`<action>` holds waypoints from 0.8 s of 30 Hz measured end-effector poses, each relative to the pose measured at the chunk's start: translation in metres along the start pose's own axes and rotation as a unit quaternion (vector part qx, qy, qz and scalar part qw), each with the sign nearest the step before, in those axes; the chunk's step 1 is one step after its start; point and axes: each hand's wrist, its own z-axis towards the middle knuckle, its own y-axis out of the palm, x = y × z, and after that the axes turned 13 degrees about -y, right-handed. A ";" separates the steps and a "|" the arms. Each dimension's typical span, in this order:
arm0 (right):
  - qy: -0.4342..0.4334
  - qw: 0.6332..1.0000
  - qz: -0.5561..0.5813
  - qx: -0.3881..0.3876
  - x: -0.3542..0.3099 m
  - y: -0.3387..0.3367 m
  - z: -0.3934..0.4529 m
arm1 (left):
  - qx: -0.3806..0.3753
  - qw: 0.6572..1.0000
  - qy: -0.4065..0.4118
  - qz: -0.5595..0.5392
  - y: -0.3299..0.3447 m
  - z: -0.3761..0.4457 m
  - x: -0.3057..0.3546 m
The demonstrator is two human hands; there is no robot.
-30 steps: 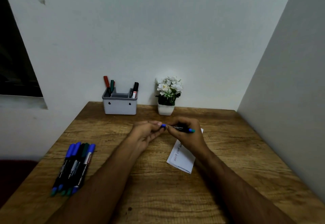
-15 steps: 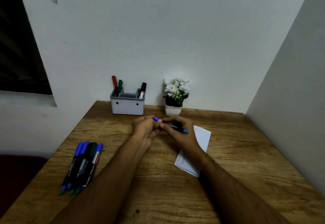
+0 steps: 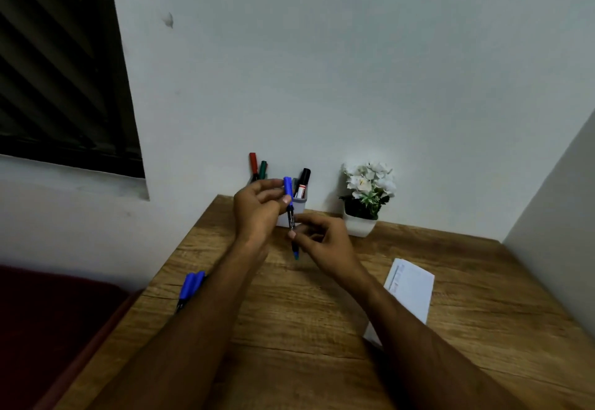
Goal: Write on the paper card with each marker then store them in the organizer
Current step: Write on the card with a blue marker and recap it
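Note:
A blue-capped marker (image 3: 291, 216) stands nearly upright in the air in front of the grey organizer (image 3: 297, 205). My left hand (image 3: 257, 210) pinches its blue cap at the top. My right hand (image 3: 322, 245) grips the black barrel lower down. The organizer holds a red marker (image 3: 253, 165), a green one (image 3: 263, 170) and a black one (image 3: 303, 179). The white paper card (image 3: 410, 290) with writing lies on the table to the right, partly under my right forearm. Several blue markers (image 3: 190, 287) lie at the table's left edge, mostly hidden by my left arm.
A small white pot of white flowers (image 3: 365, 199) stands right of the organizer against the wall. The wooden table (image 3: 306, 329) ends at a side wall on the right. A dark window (image 3: 58, 65) is at the upper left.
Both hands have carried the marker away from the card toward the organizer and turned it from lying sideways to nearly upright. The camera has swung left and up.

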 end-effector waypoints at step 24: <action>-0.045 0.974 -0.169 0.140 0.019 -0.004 0.101 | -0.003 0.973 0.104 0.208 0.050 0.074 0.016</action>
